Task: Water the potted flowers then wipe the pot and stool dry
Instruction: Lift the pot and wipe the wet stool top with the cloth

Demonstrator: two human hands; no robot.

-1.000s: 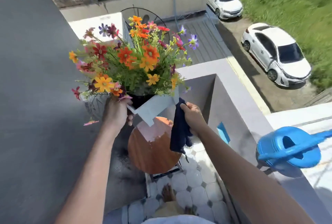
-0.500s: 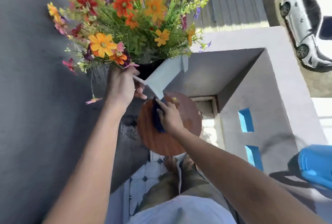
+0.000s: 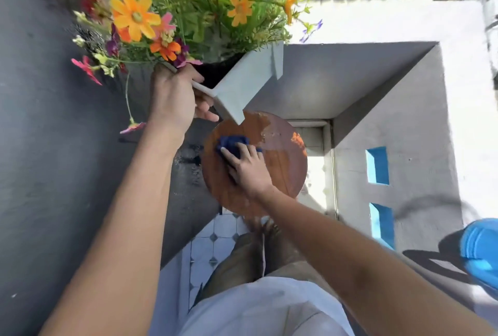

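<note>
My left hand (image 3: 172,98) grips the rim of a pale grey square pot (image 3: 242,85) and holds it tilted in the air above the stool. Orange, red and purple flowers (image 3: 172,6) fill the pot and hide most of it. Below stands a round brown wooden stool (image 3: 283,157) with wet patches near its far edge. On the left part of the stool top, my right hand (image 3: 242,165) presses a dark blue cloth (image 3: 231,143) flat; my fingers cover most of the cloth.
A dark grey wall (image 3: 54,174) runs along the left. A grey parapet wall (image 3: 404,120) with blue openings closes the right. A blue watering can (image 3: 479,249) sits on the parapet at the right edge. Tiled floor (image 3: 213,244) and my feet lie below.
My right hand came down with the blue cloth from beside the pot onto the stool top and slid across it. My view tipped downward. The left hand kept the pot lifted.
</note>
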